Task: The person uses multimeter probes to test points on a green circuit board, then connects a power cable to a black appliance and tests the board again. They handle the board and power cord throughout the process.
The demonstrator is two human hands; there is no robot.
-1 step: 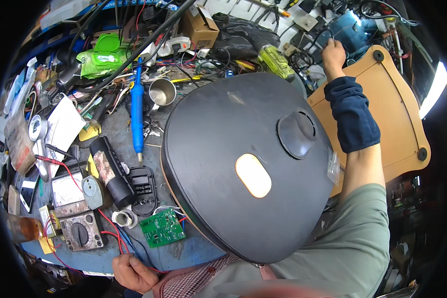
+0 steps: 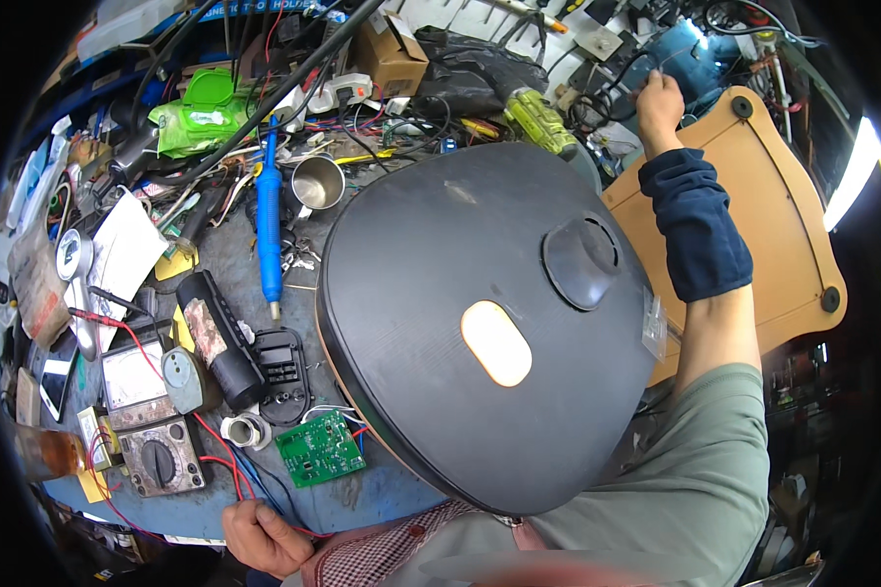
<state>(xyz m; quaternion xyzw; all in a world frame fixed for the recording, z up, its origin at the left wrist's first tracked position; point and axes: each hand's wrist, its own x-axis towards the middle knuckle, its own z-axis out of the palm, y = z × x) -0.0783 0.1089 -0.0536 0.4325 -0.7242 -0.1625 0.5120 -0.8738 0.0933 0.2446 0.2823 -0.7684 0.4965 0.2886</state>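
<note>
My right hand (image 2: 661,108) is raised at the upper right, fingers pinched on a thin cable (image 2: 625,90) among coiled wires. My left hand (image 2: 262,538) is closed at the lower edge beside red and blue wires (image 2: 240,479); what it holds, if anything, is unclear. A large dark grey rounded housing (image 2: 411,293) fills the middle, with a light oval opening (image 2: 495,342) and a raised black fitting (image 2: 582,259). Left of it are a green circuit board (image 2: 318,448), an analogue multimeter (image 2: 162,455) with leads, a black plastic frame (image 2: 279,372) and a black cylinder (image 2: 220,333).
A tan panel (image 2: 783,225) stands at the right behind my arm. A blue soldering tool (image 2: 270,235), steel mug (image 2: 318,183), green pack (image 2: 201,122), yellow-green drill (image 2: 538,122), cardboard box (image 2: 392,59), phone (image 2: 57,382) and tangled cables crowd the bench's back and left.
My right hand is very slightly higher, and the scene has shifted a little in the view. My left hand stays in place.
</note>
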